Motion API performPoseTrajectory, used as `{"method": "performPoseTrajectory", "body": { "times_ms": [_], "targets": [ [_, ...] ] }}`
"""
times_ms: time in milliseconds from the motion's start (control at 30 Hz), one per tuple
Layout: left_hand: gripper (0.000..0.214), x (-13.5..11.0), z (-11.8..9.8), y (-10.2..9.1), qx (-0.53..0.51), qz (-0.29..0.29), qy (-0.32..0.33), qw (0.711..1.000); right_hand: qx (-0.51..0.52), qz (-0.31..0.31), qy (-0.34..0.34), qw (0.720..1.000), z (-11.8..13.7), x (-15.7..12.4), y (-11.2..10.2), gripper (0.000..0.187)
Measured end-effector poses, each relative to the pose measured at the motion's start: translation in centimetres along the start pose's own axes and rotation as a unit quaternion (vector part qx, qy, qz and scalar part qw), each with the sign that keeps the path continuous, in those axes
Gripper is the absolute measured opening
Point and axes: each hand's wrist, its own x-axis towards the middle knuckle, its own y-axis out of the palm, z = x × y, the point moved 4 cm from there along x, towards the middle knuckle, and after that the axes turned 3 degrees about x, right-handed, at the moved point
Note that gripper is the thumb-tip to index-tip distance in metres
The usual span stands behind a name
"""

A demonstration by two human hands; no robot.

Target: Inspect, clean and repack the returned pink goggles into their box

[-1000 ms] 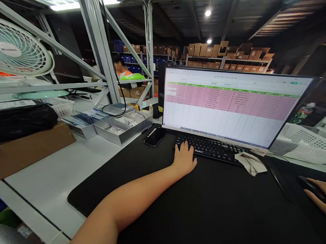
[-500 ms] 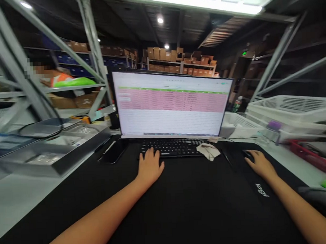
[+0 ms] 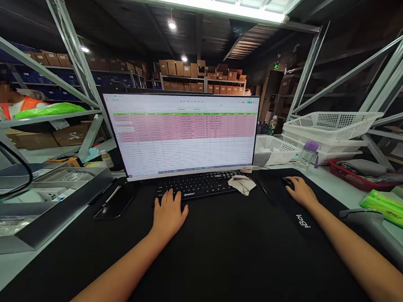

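My left hand [image 3: 169, 213] rests with fingers spread, its fingertips on the lower left keys of a black keyboard [image 3: 199, 186]. Over a dark computer mouse [image 3: 287, 181] at the right, my right hand [image 3: 301, 192] is curved round it; most of the mouse is hidden under the palm and fingers. Behind the keyboard stands a monitor [image 3: 184, 151] showing a spreadsheet with a green header and pink rows. A crumpled pale cloth or tissue [image 3: 242, 185] lies on the keyboard's right end. Both forearms lie across the black desk mat [image 3: 219, 252].
A black phone [image 3: 114, 203] and grey trays [image 3: 62, 215] are at the left. At the right are a pen [image 3: 265, 190], white baskets [image 3: 334, 125], a purple-lidded bottle [image 3: 307, 156], a red basket [image 3: 348, 178] and a green tissue pack [image 3: 391, 209]. A person [image 3: 22, 105] is beyond the left rack.
The view has turned to the right, so everything sits farther left in it, and the picture is sharper. Both hands keep their places on the keyboard and the mouse.
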Motion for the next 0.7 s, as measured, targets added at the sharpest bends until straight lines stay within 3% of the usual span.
{"method": "performPoseTrajectory", "body": {
  "times_ms": [700],
  "targets": [
    [0.054, -0.3, -0.1, -0.6, -0.035, 0.009, -0.011, 0.999, 0.028, -0.003, -0.019, 0.999, -1.2, 0.3, 0.7, 0.053]
  ]
}}
